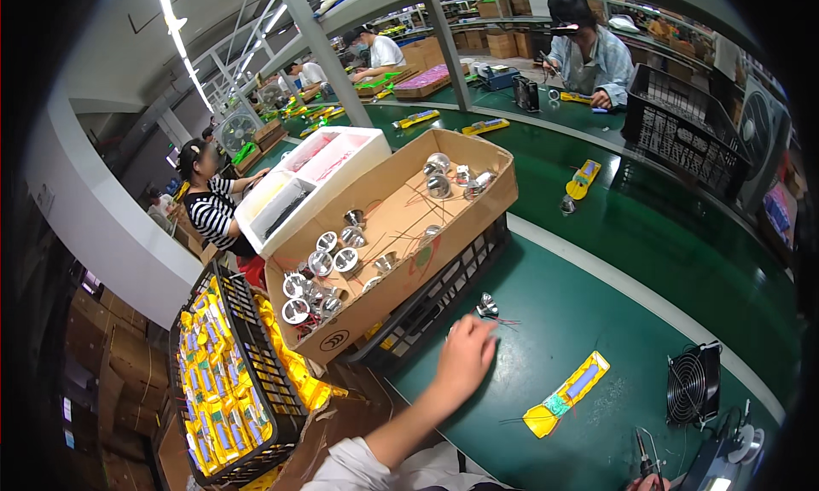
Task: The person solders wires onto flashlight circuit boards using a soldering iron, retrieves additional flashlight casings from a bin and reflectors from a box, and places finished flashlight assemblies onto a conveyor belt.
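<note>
My left hand (pixel 465 359) is over the green bench with its fingers loosely bent. Just beyond its fingertips lies a small silver reflector cup (pixel 488 305) with thin red and dark wires; I see no clear grip on it. To the right of that hand rests a yellow flashlight housing (pixel 566 395), holding a purple battery cell and a green circuit board, with loose wires at its near end. Only a little of my right hand (pixel 650 483) shows at the lower edge, its fingers closed around a soldering iron (pixel 642 450).
A cardboard box (pixel 392 209) of reflector cups stands on a black crate (pixel 444 299) at left. Another crate (pixel 247 320) is full of yellow housings. A small black fan (pixel 693 385) and a solder spool (pixel 748 445) stand right. Beyond runs a green conveyor (pixel 657 235); co-workers sit across it.
</note>
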Available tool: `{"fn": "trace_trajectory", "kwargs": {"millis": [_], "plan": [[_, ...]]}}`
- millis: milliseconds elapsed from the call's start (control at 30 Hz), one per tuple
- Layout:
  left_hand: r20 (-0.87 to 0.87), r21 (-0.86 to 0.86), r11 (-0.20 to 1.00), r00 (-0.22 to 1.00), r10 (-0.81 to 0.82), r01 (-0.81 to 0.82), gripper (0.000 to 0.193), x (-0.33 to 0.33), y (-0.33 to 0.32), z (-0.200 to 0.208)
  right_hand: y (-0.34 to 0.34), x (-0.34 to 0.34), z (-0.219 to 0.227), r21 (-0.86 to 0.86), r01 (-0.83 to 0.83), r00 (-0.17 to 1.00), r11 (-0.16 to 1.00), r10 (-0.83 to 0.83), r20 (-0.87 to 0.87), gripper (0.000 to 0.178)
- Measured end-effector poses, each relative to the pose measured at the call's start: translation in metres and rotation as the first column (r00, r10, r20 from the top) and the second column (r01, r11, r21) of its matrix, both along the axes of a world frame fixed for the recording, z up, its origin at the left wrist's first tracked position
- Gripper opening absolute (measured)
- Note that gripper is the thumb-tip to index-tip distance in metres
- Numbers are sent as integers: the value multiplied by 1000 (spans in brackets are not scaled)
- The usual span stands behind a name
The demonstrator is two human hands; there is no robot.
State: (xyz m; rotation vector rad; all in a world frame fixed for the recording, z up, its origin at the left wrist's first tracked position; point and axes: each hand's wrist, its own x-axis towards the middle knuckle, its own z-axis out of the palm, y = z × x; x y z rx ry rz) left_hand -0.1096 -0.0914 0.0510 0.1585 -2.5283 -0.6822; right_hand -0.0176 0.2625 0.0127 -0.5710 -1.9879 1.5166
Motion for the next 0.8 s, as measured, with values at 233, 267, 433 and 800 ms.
{"fn": "trace_trajectory", "kwargs": {"millis": [233, 267, 433, 800], "plan": [[222, -354, 906, 962, -157, 230, 11, -42, -35, -3, 3, -1, 2, -15, -12, 1000, 1000, 13, 26, 18], [227, -370, 893, 957, -180, 255, 9, -44, -36, -3, 2, 0, 3, -12, 2, 1000, 1000, -1, 24, 18], [272, -345, 873, 927, -257, 343, 9, -51, -40, 2, -7, 1, 14, 25, 20, 998, 999, -21, 53, 21], [140, -35, 856, 850, -507, 516, 9, 5, -1, 6, -11, -1, 4, -208, -36, 980, 978, -6, -199, 12]]}}
